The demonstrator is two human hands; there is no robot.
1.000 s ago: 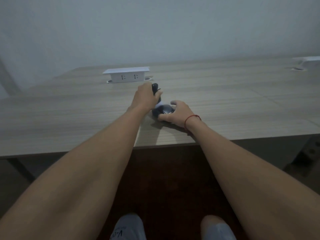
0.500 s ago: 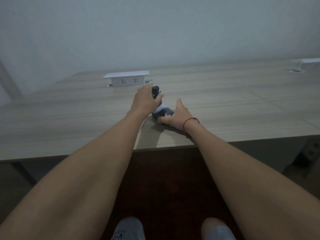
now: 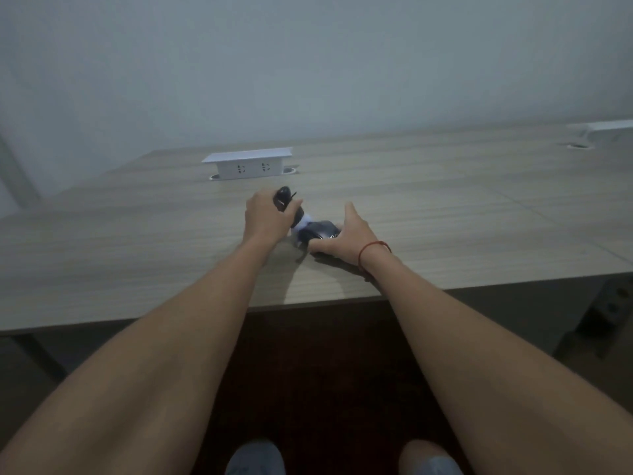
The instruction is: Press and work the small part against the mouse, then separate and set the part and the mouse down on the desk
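My left hand point(image 3: 265, 219) grips a small dark object point(image 3: 282, 197) whose rounded top pokes out above my fingers. Just right of it a dark object with a pale patch point(image 3: 313, 229) lies on the wooden table point(image 3: 137, 255). My right hand point(image 3: 344, 234), with a red string round the wrist, rests against that object's right side; the thumb points up and the fingers reach under its front edge. What the dark objects are is not clear in the dim light.
A white raised socket box point(image 3: 247, 163) stands on the table beyond my hands. Another white box point(image 3: 609, 126) sits at the far right edge. The table's front edge runs just below my wrists, with my knees and dark floor underneath.
My right hand has turned from lying over the dark object to standing against its right side with the thumb raised. My left hand keeps its grip and has barely shifted.
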